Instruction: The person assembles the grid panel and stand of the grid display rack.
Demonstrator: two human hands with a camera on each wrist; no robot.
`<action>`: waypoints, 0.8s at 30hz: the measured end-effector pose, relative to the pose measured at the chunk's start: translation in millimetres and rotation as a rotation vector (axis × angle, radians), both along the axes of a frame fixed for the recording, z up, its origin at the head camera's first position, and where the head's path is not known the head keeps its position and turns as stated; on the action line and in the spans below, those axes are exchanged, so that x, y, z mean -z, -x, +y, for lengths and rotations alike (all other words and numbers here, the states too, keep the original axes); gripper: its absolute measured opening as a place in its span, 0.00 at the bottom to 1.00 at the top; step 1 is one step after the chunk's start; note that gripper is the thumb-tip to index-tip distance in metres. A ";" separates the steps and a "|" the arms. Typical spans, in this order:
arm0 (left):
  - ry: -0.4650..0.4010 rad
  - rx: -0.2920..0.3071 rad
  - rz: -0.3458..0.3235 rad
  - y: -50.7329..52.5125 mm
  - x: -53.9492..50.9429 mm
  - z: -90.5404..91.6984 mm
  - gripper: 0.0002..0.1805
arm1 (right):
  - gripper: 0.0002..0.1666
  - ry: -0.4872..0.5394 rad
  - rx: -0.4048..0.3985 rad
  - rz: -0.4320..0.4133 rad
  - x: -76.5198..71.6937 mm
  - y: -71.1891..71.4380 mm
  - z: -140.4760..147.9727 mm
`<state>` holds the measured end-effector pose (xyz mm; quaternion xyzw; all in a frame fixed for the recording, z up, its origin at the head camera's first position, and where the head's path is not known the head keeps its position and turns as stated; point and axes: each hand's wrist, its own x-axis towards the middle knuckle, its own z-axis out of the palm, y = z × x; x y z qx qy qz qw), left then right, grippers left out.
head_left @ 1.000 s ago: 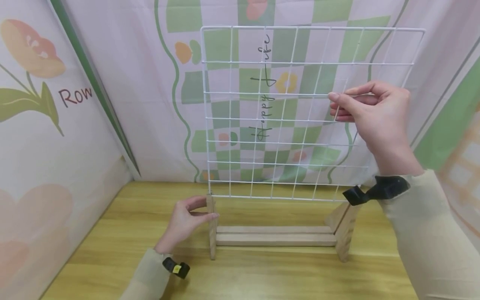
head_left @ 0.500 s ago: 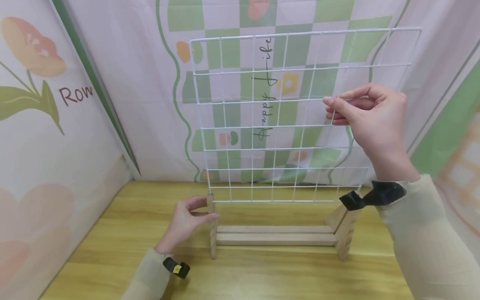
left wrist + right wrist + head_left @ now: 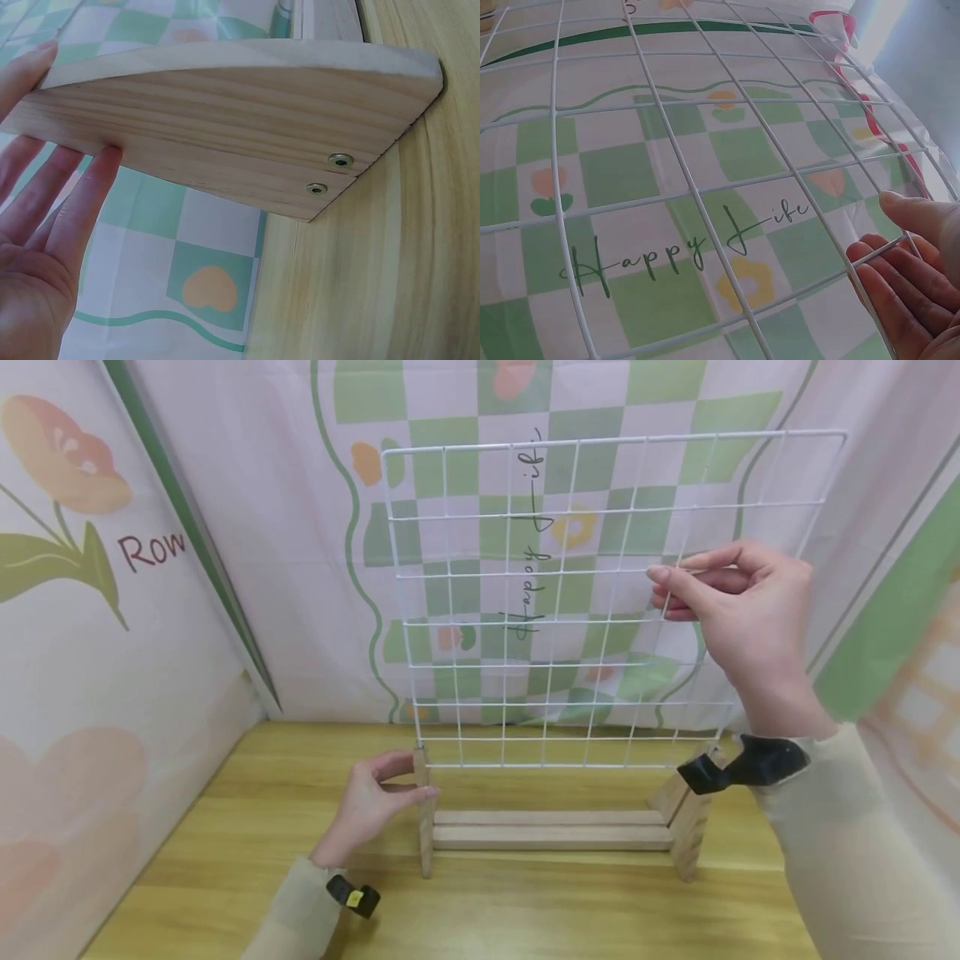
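A white wire grid [image 3: 577, 442] stands nearly upright above a wooden stand [image 3: 551, 839]. Thumb and fingers of my right hand [image 3: 757, 618] pinch the grid's wires on its right side; the right wrist view has these fingers [image 3: 900, 292] around a wire crossing. My left hand [image 3: 367, 806] grips the top of the stand's left side panel [image 3: 422, 827], thumb on one edge and fingers on the other. The grid's lower left corner meets that panel's top; whether it sits in a slot I cannot tell. Its lower right corner, near the right side panel [image 3: 692, 839], is partly hidden by the wrist strap.
The stand rests on a wood-grain table [image 3: 510, 910]. Two bolt heads, one of them a lower bolt [image 3: 316, 189], show on the left panel's outer face. Behind hangs a checked cloth [image 3: 585, 393] with lettering, and another printed cloth [image 3: 67, 652] borders the table's left.
The grid's top edge has come down, and its upper left corner has shifted left. My right hand has lowered slightly with it. My left hand and the stand have stayed put.
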<state>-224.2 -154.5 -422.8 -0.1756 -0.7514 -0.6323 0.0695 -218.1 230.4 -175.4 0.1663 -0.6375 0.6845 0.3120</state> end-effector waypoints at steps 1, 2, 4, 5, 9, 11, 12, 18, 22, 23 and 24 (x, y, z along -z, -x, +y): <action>-0.004 0.005 0.004 0.2 0.0 0.1 0.25 | 0.21 0.000 0.001 0.002 1.0 0.0 0.1; -0.009 0.011 0.006 0.3 0.1 0.3 0.25 | 0.21 -0.002 0.004 0.002 2.1 -0.2 0.2; -0.012 0.017 0.011 0.5 -0.3 0.4 0.25 | 0.21 -0.010 0.011 -0.002 4.2 -0.7 0.5; -0.006 0.016 0.013 0.4 -0.7 0.5 0.26 | 0.21 -0.013 0.014 -0.005 5.4 -1.0 0.7; 0.045 -0.020 0.015 -1.4 -7.0 1.9 0.27 | 0.21 -0.014 0.019 -0.008 10.7 -2.1 1.1; 0.055 -0.046 0.039 -3.1 -14.4 3.3 0.27 | 0.21 -0.004 0.013 -0.003 14.0 -2.5 0.9; 0.050 -0.057 0.065 -3.7 -19.3 4.5 0.26 | 0.21 0.000 0.012 0.005 15.6 -2.5 0.9; -0.051 -0.115 0.357 -3.6 -62.3 15.7 0.20 | 0.20 0.007 0.012 0.046 26.5 -2.5 1.6; -0.132 -0.133 0.459 -1.2 -90.9 23.5 0.16 | 0.19 -0.005 0.025 0.062 33.8 -3.0 2.5; -0.145 -0.143 0.473 -0.5 -96.7 25.3 0.16 | 0.19 -0.008 0.028 0.056 35.7 -3.3 2.8; -0.162 -0.144 0.485 0.4 -101.6 27.0 0.15 | 0.20 -0.010 0.032 0.047 37.4 -3.8 2.9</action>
